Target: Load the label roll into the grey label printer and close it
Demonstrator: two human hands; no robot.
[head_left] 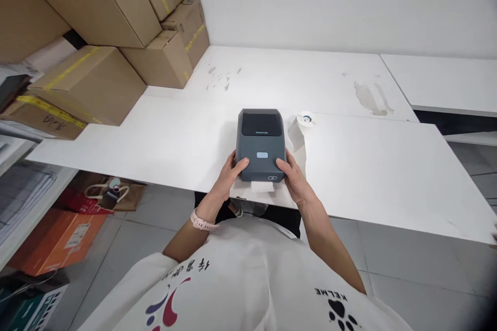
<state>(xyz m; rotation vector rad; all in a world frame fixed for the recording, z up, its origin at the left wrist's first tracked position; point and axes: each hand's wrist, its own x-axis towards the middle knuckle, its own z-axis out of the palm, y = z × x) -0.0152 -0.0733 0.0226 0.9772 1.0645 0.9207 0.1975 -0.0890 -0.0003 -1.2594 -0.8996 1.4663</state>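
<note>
A dark grey label printer [256, 142] with a black window on its lid sits near the front edge of the white table. My left hand [229, 173] grips its left side, thumb on the top. On the opposite side, my right hand [295, 178] holds it the same way, fingers round the edge. A short white label [262, 186] sticks out of the printer's front. Just behind and right of the printer lies a roll of white labels [306, 119], its loose strip running toward the front beside my right hand. The undersides of my fingers are hidden.
Cardboard boxes [93, 83] with yellow tape are stacked at the table's left end. The white table [368, 165] has stained patches and meets a white wall behind. On the floor at left are an orange box [58, 240] and a paper bag [134, 194].
</note>
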